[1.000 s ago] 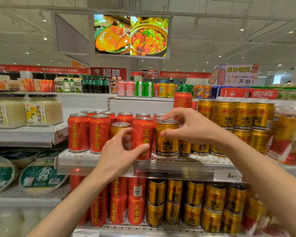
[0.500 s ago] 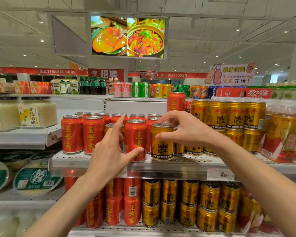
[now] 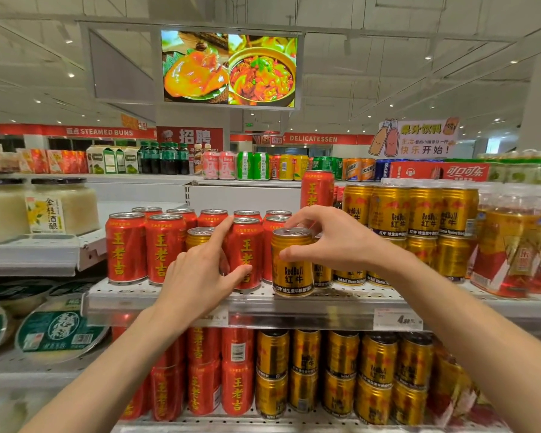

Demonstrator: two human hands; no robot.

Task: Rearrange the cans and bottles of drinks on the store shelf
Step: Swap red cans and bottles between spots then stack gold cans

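Gold can (image 3: pixel 292 264) is gripped by right hand (image 3: pixel 338 242) at shelf (image 3: pixel 325 303) front; left hand (image 3: pixel 200 276) spread, empty, touching red can (image 3: pixel 245 254). Stray gold can (image 3: pixel 199 237) among reds remains unsorted.

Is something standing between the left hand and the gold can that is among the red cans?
Partly: the front red can stands just right of the gold can, under the left hand. Its top looks reachable.

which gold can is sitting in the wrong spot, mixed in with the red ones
The gold can behind the left hand: red cans flank it on both sides. The other gold cans stand together to the right.
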